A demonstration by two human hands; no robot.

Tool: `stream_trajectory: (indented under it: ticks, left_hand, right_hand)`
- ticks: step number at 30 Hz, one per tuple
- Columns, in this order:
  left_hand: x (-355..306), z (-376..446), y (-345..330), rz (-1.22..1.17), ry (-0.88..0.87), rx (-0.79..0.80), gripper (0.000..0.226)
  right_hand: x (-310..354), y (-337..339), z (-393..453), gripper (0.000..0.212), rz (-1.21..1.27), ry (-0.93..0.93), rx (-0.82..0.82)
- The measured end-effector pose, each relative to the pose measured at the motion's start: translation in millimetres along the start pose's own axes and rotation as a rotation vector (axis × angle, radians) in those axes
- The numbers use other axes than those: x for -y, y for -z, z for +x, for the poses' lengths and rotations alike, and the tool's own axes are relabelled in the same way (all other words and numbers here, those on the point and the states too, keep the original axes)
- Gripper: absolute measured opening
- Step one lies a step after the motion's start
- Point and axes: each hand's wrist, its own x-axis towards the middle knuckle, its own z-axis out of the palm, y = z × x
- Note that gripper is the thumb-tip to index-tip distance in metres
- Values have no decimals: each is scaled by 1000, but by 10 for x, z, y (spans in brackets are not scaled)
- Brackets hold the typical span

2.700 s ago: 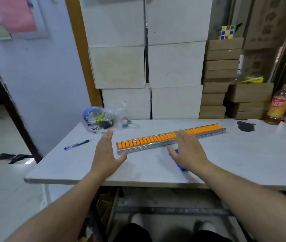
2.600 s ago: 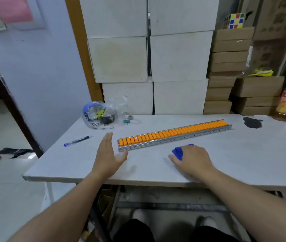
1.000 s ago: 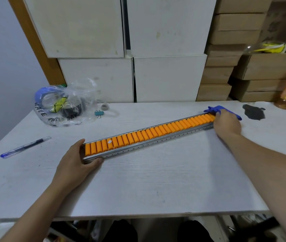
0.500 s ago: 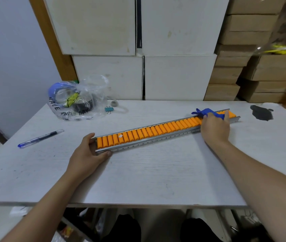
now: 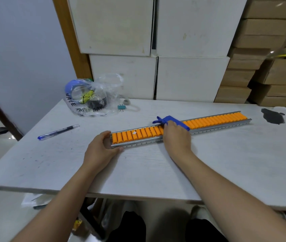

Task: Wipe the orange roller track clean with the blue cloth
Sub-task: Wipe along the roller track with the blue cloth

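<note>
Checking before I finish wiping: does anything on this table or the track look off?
A black stain marks the table beyond the roller track's far right end, and a small white fleck sits on an orange roller near the left hand.

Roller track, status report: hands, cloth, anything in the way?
Left hand grips the track at its near end. Right hand presses the cloth on the rollers, mid-track. Nothing blocking the track.
</note>
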Motion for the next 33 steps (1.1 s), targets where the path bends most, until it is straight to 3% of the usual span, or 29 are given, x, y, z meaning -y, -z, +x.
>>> stream_trajectory:
  ticks: [8, 11, 12, 16, 19, 21, 24, 28, 31, 33]
  left_hand:
    - [-64, -49, -20, 6, 76, -26, 88]
    - [-68, -74, 17, 64, 97, -91, 43]
    - [-63, -76, 32, 65, 106, -105, 40]
    - [-3, -90, 47, 64, 57, -95, 74]
    - [29, -102, 57, -15, 59, -62, 103]
    - [46, -102, 59, -41, 80, -44, 109]
    - [74, -101, 58, -139, 68, -17, 93]
    - [70, -125, 175, -629, 126, -97, 54]
    - [42, -142, 280, -909, 179, -203, 43]
    - [40, -164, 313, -918, 224, -243, 38]
  right_hand:
    - [1264, -32, -317, 23, 140, 220, 127]
    - [1589, -13, -414, 30, 325, 222, 203]
    - [1641, 0, -429, 32, 397, 195, 238]
    - [1626, 47, -394, 28, 804, 74, 298]
    - [1491, 135, -325, 29, 1187, -221, 308]
    - [1383, 134, -288, 23, 1395, -423, 366]
    - [1214, 103, -240, 24, 1539, -584, 412]
    - [1017, 131, -217, 21, 1634, -685, 422]
    - [902, 157, -218, 19, 1717, -711, 418]
    - [828, 175, -224, 17, 1733, -705, 413]
